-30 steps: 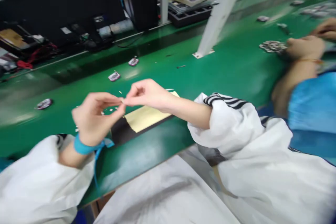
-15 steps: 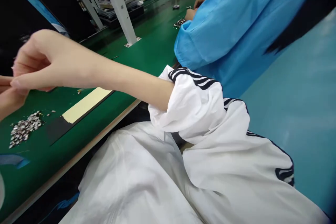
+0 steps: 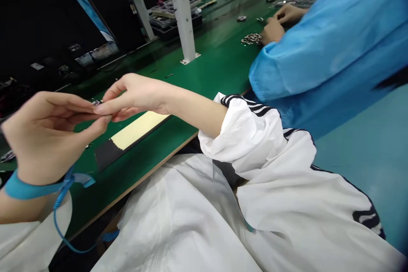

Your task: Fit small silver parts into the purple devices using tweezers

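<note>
My left hand [image 3: 52, 134], with a blue strap around the wrist, pinches at its fingertips against those of my right hand [image 3: 135, 95]. Between the two sets of fingertips sits a small dark and silvery piece [image 3: 96, 103], too small to make out fully. Both hands are raised above the green table [image 3: 216, 66]. Under and beyond my right hand lies a black strip with a pale yellow sheet [image 3: 138, 131] on it. My left hand hides part of the table, where a few tiny bits show.
A white post [image 3: 183, 17] stands on the table, with stacked trays [image 3: 165, 17] behind it. At the right a person in a blue sleeve [image 3: 306, 59] works beside a pile of small pieces [image 3: 251, 39]. A blue cord [image 3: 63, 238] hangs from my left wrist.
The view has shifted left, so my left hand now shows whole with its strap. The small piece between the fingertips has come into sight. The pile of bits at left is now mostly hidden.
</note>
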Demonstrator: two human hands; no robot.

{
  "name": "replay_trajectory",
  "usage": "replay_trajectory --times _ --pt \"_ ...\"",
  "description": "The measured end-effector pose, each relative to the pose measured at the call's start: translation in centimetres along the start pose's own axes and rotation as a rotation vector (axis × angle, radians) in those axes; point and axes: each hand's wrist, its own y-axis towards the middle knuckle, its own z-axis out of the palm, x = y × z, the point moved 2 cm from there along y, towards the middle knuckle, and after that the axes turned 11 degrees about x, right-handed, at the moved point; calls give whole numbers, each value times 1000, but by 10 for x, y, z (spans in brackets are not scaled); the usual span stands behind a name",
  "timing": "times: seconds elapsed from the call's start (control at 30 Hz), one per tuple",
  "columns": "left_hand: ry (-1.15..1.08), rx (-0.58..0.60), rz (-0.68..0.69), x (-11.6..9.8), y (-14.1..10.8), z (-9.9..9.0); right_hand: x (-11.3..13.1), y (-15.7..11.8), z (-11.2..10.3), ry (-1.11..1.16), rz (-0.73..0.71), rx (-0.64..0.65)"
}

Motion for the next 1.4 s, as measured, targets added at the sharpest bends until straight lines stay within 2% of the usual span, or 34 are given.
replay_trajectory --times 0.13,0.23,0.3,0.37,0.43,0.53,0.6,0.7,0.8,0.97,1.1,1.23,1.4 --pt "1 6 116 12 9 -13 -2 32 -11 -19 89 -54" --pt "70 -2 81 23 7 -23 13 25 -15 -149 22 -51" --pt "191 27 53 32 -3 -25 26 -4 -11 -266 -43 -57" --pt "328 69 32 43 -16 -25 33 -46 -1 -317 -12 -102" --pt "397 72 1 59 -29 -24 30 -92 11 -242 55 -93" --pt "331 -22 -124 83 -43 -24 12 -148 24 -197 200 -43" --pt "260 -96 -204 94 -47 -25 1 -169 24 -199 256 -106" --pt "224 -136 -232 104 -45 -24 -1 -176 19 -189 179 -263" --pt "239 -153 -249 114 -41 -22 5 -166 17 -190 73 -346" --pt "173 -285 -328 130 -43 -25 15 -135 26 -166 91 -279" --pt "193 -263 -276 131 -45 -28 22 -103 27 -177 165 -220" --pt "187 -165 -144 128 -44 -35 22 -56 14 -218 237 -143" --pt "-19 -69 -201 134 -49 -50 -3 21 -3 -215 285 -104"
